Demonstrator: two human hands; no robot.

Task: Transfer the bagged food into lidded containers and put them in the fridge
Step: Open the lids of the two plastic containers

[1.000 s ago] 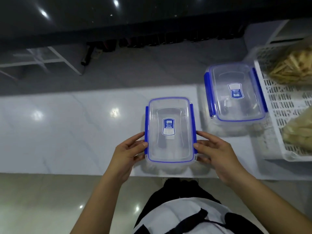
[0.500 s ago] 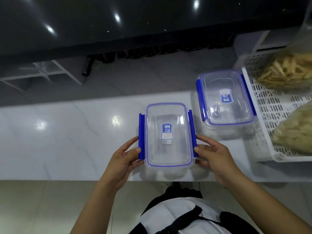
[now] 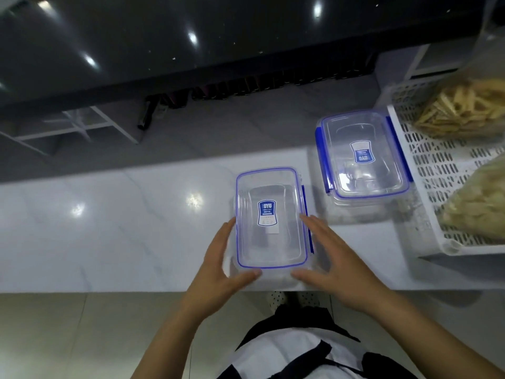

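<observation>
**Lid may slip as I open the near container**

Now my left hand (image 3: 221, 265) and right hand (image 3: 332, 258) hold the near container (image 3: 269, 218) from both sides at the near edge of the white counter (image 3: 109, 228), fingers loosely around it. The lid looks loose. If I lift it unevenly, the light box could slide off the edge. The bagged fries (image 3: 464, 110) wait in the white basket (image 3: 426, 170) at the right, beside the second container (image 3: 362, 155).
</observation>
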